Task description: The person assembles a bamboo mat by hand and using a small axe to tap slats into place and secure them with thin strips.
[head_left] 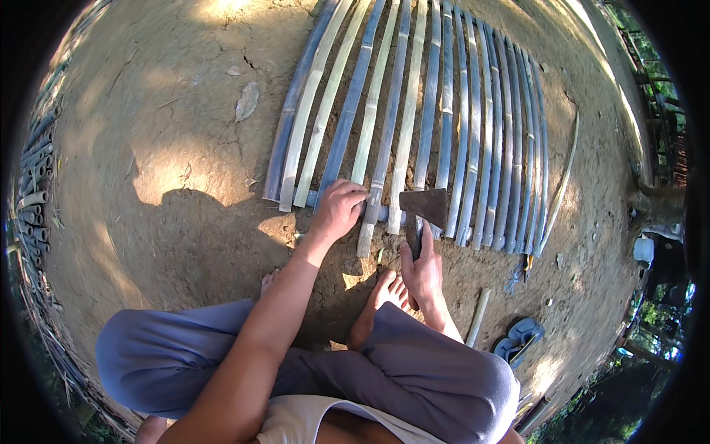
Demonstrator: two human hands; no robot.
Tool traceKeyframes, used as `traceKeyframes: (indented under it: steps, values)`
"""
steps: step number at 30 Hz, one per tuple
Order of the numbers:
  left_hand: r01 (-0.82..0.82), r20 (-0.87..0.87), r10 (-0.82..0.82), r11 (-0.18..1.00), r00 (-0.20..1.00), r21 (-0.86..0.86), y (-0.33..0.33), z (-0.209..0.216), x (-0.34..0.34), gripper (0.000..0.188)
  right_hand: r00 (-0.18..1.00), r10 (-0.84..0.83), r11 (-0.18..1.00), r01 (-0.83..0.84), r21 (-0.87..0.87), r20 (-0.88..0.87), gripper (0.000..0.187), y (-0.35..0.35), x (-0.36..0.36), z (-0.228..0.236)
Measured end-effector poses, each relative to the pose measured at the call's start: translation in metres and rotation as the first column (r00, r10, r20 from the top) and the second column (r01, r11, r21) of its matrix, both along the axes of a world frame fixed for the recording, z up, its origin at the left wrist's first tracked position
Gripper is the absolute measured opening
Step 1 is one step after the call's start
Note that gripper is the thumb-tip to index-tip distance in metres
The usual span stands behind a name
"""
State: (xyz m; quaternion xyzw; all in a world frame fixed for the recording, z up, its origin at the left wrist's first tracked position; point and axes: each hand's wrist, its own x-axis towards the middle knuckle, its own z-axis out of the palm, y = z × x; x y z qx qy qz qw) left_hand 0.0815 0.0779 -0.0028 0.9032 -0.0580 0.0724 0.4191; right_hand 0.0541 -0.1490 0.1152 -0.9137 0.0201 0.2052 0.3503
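Observation:
My right hand grips the dark handle of a hatchet, index finger stretched along it. The broad, flat metal head lies over the near ends of several bamboo slats. My left hand is closed, fingertips pressed together at the edge of a bamboo slat that sticks out nearer to me than the ones beside it. Whatever those fingertips pinch is too small to make out. Greyish and pale green slats lie side by side with gaps, across a bamboo crosspiece under their near ends.
My bare foot rests close to the slat ends. A short bamboo stick and dark sandals lie on the dirt ground at right. A thin curved strip flanks the slats. Cut bamboo poles are piled far left.

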Motion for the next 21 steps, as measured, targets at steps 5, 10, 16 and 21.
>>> traceKeyframes:
  steps: [5, 10, 16, 21]
  values:
    - [0.143, -0.038, -0.142, 0.989, 0.989, 0.046, 0.003, 0.012, 0.012, 0.033, 0.998, -0.051, 0.999, 0.051, -0.003, -0.027, 0.066, 0.0, -0.005, -0.005]
    - [-0.07, 0.053, 0.066, 0.994, 0.996, 0.084, -0.027, 0.003, -0.016, 0.04, 0.985, -0.078, 0.997, 0.079, -0.003, -0.156, 0.068, 0.01, 0.002, 0.0]
    - [-0.127, 0.058, 0.121, 0.987, 0.991, 0.101, -0.039, 0.004, -0.02, 0.033, 0.993, -0.041, 0.999, 0.042, 0.006, -0.114, 0.069, 0.004, -0.007, -0.023]
    - [-0.118, 0.053, 0.111, 0.984, 0.992, 0.135, -0.039, 0.004, -0.022, 0.033, 0.998, -0.027, 0.999, 0.029, 0.042, -0.054, 0.069, 0.009, -0.006, -0.016]
